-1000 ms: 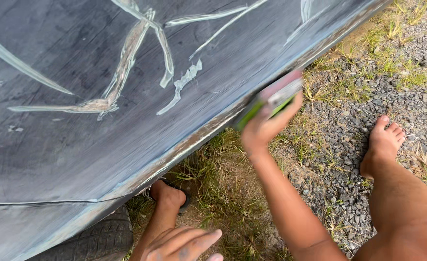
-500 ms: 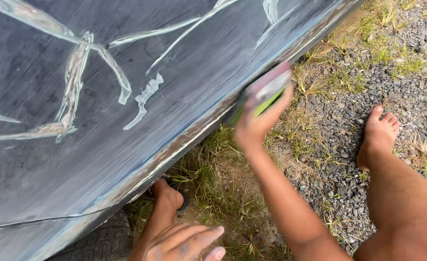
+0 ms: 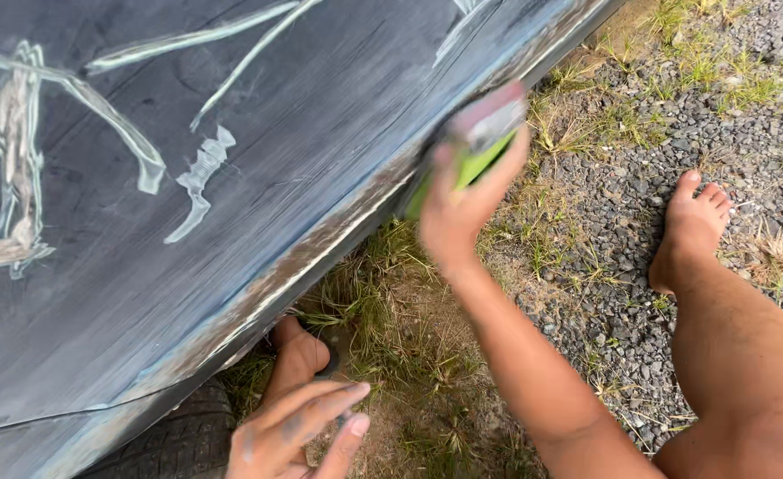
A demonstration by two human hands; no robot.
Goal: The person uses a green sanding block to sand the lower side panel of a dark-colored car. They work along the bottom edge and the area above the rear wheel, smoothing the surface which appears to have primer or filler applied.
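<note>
A: What is the right hand (image 3: 462, 208) doing in the head view?

B: It is clamped around a green sanding block (image 3: 476, 142), pressing it against the lower rim of the dark car panel (image 3: 232, 222), above grass and gravel (image 3: 604, 222).

A: And the left hand (image 3: 298, 435)?

B: Loosely open, fingers stretched out, holding nothing, near the tyre (image 3: 170, 439) and a bare foot (image 3: 298, 355).

A: Any container?

B: None visible.

A: Changed from half a second ago?

B: The block sits further right along the rim; the pale filler streaks (image 3: 201, 177) have shifted leftward.
</note>
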